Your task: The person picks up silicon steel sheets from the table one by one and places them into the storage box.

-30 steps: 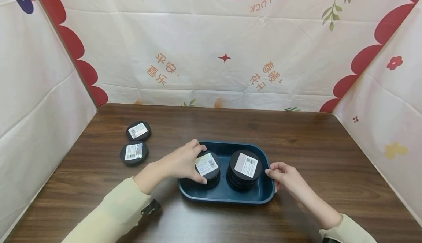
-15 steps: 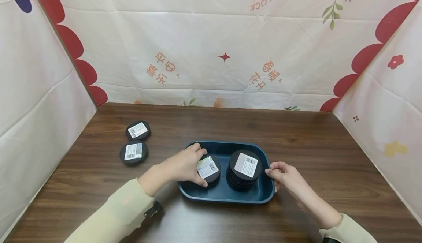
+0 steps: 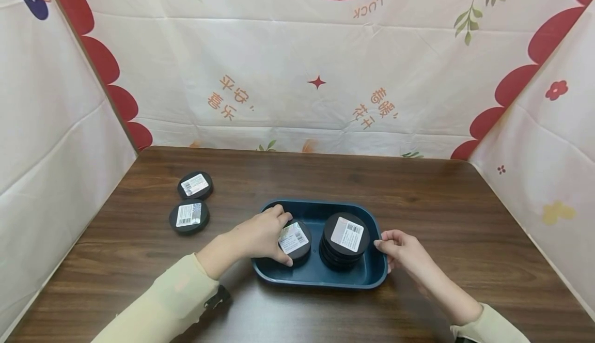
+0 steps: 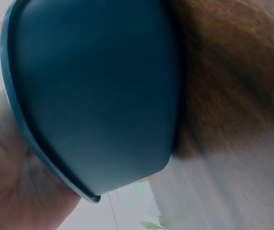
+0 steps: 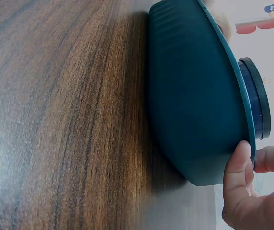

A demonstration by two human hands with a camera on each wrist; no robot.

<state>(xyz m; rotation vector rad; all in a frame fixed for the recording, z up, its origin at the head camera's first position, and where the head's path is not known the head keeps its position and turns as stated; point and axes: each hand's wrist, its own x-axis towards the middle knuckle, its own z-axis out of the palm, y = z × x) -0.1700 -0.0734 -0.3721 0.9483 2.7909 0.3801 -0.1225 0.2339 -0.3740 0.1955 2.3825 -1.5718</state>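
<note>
A blue tray (image 3: 316, 277) stands on the table, seen from outside in both wrist views. In its left half my left hand (image 3: 260, 237) grips a flat round black tin (image 3: 302, 252) with a white barcode label, thumb at the near side and fingers at the far side. Whether another tin lies beneath it I cannot tell. A stack of several such black tins (image 3: 344, 234) stands in the tray's right half. My right hand (image 3: 403, 250) pinches the tray's right rim between thumb and fingers, also plain in the right wrist view (image 5: 256, 191).
Two more labelled black tins lie at the left of the wooden table (image 3: 418, 193), a far one (image 3: 195, 185) and a nearer one (image 3: 189, 216), close together. Printed white cloth (image 3: 288, 48) hangs behind the table and along both sides.
My left hand has sunk slightly with the black tin, lower in the tray and a little to the right. The right hand keeps its place on the rim.
</note>
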